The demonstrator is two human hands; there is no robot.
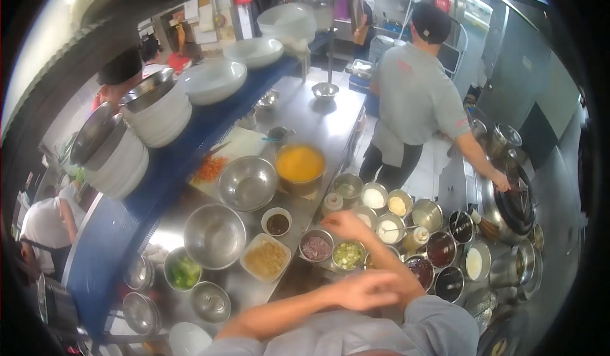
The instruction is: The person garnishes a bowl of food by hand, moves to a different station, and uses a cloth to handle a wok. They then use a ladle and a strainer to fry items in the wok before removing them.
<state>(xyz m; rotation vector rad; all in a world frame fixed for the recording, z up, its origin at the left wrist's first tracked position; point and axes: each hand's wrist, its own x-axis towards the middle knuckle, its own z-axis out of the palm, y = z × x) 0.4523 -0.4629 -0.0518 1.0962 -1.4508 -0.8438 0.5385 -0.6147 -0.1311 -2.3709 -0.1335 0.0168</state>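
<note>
My right hand [346, 225] reaches over the near row of ingredient containers, back of the hand up. Its fingertips hang beside a bowl of chopped red onion [316, 247] and a squeeze bottle [333, 202]; I cannot tell what they hold. Lower down, my left hand [368, 290] crosses in front of my right forearm, its fingers stretched to the right. Diced green vegetable fills a metal container [348, 255] between the two arms. On the steel counter [289, 286], left of my hands, are a tub of tan crumbly food [266, 258] and a small bowl of dark sauce [277, 222].
Large steel bowls [215, 236] and a pot of orange food [300, 163] occupy the counter. Stacked white bowls [157, 116] line the blue shelf [143, 188]. Several sauce containers [443, 249] stand at right. A co-worker [416, 102] in grey reaches toward a large dark pan [513, 197].
</note>
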